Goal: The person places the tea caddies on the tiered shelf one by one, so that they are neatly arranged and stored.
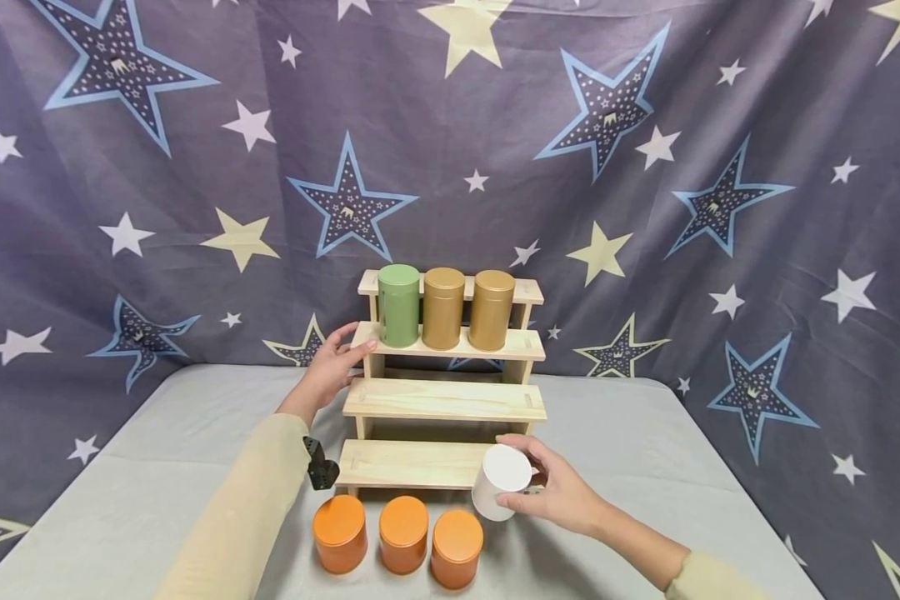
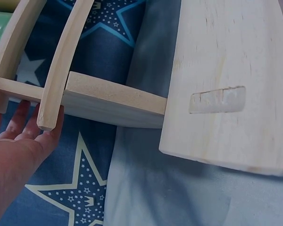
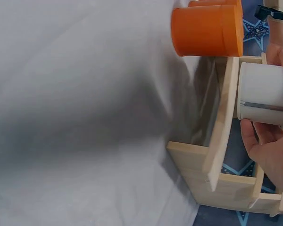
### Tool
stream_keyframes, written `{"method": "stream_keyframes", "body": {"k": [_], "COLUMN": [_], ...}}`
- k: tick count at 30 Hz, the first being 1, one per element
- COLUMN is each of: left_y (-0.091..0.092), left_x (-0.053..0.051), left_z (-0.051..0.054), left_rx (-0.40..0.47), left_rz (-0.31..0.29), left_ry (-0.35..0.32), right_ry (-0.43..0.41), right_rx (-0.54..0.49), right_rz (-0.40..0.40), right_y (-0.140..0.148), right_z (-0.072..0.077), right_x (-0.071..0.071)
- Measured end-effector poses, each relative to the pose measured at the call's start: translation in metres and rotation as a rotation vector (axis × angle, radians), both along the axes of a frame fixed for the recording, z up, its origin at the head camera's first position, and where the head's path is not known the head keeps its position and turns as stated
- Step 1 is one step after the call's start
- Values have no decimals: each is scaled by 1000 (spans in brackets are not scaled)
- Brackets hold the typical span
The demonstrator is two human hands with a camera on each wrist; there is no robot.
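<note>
A pale wooden stepped stand (image 1: pixel 412 464) rises in tiers at the centre of the head view. My left hand (image 1: pixel 332 367) grips the left end of its second-highest step; in the left wrist view the fingers (image 2: pixel 26 125) reach beneath the wood. My right hand (image 1: pixel 562 490) holds a white cylindrical tin (image 1: pixel 492 493) at the right end of the lowest step, thumb on the near side. Seen from the right wrist, the white tin (image 3: pixel 264 87) has a grey seam; whether it touches the step I cannot tell.
One green tin (image 1: pixel 399 310) and two gold tins, left (image 1: pixel 443 312) and right (image 1: pixel 491 315), stand on the second-highest step. Three orange tins (image 1: pixel 403 537) sit on the grey cloth in front of the stand. Behind hangs a star-patterned curtain (image 1: pixel 457 208).
</note>
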State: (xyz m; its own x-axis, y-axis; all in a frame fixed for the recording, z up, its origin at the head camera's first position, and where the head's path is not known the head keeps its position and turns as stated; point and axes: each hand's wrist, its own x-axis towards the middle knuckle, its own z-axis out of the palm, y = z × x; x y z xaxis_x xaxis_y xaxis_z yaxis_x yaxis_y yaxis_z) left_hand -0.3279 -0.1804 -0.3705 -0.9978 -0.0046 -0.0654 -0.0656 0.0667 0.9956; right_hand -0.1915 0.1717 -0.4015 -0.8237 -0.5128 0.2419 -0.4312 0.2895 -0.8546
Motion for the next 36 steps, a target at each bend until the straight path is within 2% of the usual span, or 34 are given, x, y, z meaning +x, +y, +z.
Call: {"method": "stream_keyframes", "body": {"k": [8, 16, 27, 36], "left_y": [1, 0, -2, -1], "left_x": [-1, 1, -1, -1], "left_z": [0, 0, -1, -1], "left_rx": [18, 5, 25, 26], "left_rz": [-2, -1, -5, -4], "left_ry": [2, 17, -6, -6], "right_ry": [-4, 16, 52, 30], "right_rx": [11, 13, 4, -12], "right_rz": [-6, -18, -34, -30], "right_y": [-10, -19, -27, -34], "right_z": [9, 12, 18, 25], "right_x": [-6, -10, -17, -24]}}
